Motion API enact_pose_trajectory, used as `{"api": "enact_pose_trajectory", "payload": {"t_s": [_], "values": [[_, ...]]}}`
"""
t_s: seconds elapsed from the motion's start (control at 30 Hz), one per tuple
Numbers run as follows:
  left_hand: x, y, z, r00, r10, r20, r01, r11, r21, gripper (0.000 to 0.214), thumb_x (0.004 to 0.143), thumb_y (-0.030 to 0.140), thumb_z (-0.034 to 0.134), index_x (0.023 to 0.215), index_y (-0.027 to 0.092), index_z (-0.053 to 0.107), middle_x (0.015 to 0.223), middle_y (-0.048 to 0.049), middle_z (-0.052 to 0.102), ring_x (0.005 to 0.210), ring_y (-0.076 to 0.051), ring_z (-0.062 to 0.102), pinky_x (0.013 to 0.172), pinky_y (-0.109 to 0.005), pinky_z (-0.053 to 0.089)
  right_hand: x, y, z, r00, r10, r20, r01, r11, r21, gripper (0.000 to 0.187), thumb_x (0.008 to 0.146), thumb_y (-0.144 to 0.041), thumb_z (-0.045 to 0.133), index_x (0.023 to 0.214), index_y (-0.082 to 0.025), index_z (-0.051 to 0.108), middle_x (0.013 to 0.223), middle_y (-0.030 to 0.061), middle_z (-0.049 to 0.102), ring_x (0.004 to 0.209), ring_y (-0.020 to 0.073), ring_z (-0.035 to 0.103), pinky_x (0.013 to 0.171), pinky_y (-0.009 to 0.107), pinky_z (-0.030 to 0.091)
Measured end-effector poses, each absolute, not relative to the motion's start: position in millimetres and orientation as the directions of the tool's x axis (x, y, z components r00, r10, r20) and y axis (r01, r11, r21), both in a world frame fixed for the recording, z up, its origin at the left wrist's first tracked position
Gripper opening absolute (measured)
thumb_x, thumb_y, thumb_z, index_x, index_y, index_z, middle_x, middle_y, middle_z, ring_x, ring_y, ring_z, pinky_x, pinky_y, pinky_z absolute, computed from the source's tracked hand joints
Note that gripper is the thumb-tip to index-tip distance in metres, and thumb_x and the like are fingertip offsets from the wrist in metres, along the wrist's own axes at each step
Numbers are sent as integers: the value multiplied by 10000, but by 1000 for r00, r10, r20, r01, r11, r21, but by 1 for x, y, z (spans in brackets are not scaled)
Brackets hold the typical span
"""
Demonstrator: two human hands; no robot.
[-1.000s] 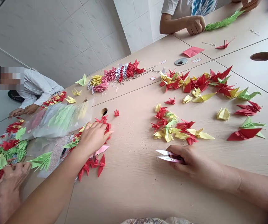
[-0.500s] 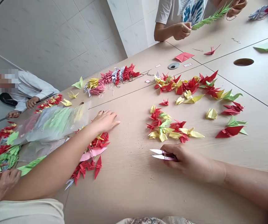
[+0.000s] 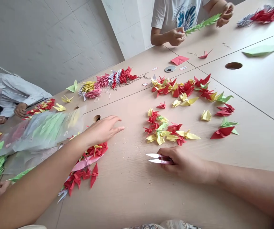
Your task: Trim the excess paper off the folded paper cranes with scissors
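Steel snips [image 3: 159, 158], blades pointing left, sat gripped in the right hand [image 3: 187, 165]; cranes [image 3: 168, 130] lay just beyond it, right of the left hand [image 3: 101, 130], whose fingers were spread, empty.

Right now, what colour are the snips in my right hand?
Snips: silver blades, pink handle; head view.

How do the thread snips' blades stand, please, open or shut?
Open: the thread snips in the right hand show two blades parted at their tips.

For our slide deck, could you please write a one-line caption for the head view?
Right hand holds thread snips on the table while left hand hovers open beside red paper cranes.
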State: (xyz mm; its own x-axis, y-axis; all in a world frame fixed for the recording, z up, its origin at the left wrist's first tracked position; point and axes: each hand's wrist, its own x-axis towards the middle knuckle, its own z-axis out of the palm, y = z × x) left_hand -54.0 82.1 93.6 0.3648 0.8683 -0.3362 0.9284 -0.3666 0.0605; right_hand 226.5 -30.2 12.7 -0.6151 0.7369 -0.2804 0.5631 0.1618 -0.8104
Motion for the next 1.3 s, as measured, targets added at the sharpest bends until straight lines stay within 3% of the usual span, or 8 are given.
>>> {"api": "enact_pose_trajectory", "payload": {"t_s": [0.17,0.23,0.33,0.5,0.73,0.9,1.13,1.3], "values": [[18,79,66,582,770,-261,805,-501,318,669,980,548,540,1551,215,437,1618,-122,488,1495,-274,463,1244,-405,354,227,-29,14,-614,723,-318,601,167,-782,218,1012,-360,652,1078,-155,686,994,34,713,826,159,690,753,345,604],[42,78,51,639,733,-234,753,-533,386,755,962,516,605,1603,197,364,1691,-152,376,1574,-288,343,1278,-424,305,227,-29,14,-613,725,-314,602,172,-780,227,1009,-362,656,1095,-154,686,1014,39,716,843,165,696,760,351,608],[62,76,32,689,702,-180,689,-556,465,773,958,507,629,1595,145,381,1695,-208,345,1609,-331,254,1295,-482,270,228,-32,12,-606,742,-287,589,176,-788,230,1004,-370,662,1087,-157,688,1021,42,717,849,166,695,766,355,607],[56,72,25,698,715,-38,603,-558,570,651,996,438,581,1574,198,402,1649,-172,437,1542,-276,403,1268,-457,343,232,-29,5,-558,807,-193,519,157,-841,240,1007,-386,655,1085,-162,691,1026,42,717,839,164,691,757,348,605],[23,55,29,626,778,-53,643,-477,600,335,990,288,544,1278,205,694,1499,-159,605,1413,-294,563,1197,-469,442,244,-8,8,-280,960,-10,347,91,-934,215,1002,-363,652,1079,-165,687,1230,83,680,1091,228,660,941,449,562],[11,44,37,598,797,-79,662,-435,610,266,971,239,550,1167,192,723,1318,-131,705,1236,-271,671,1087,-417,524,243,-11,11,-191,981,-42,254,8,-967,291,1007,-404,600,832,-172,605,1029,51,638,945,189,609,812,367,543],[6,37,70,541,837,-81,679,-378,630,97,928,223,638,993,222,711,1086,-49,745,1067,-223,700,959,-346,548,242,-16,15,-244,959,-144,172,-103,-980,302,968,-498,534,867,-216,574,862,16,539,728,161,529,650,310,532],[12,26,87,461,886,-45,604,-276,747,116,861,235,743,965,234,690,1008,-16,702,957,-180,696,874,-298,571,242,-17,18,-279,939,-203,151,-166,-975,321,958,-522,546,875,-212,566,803,5,574,649,135,544,594,279,501]]}}
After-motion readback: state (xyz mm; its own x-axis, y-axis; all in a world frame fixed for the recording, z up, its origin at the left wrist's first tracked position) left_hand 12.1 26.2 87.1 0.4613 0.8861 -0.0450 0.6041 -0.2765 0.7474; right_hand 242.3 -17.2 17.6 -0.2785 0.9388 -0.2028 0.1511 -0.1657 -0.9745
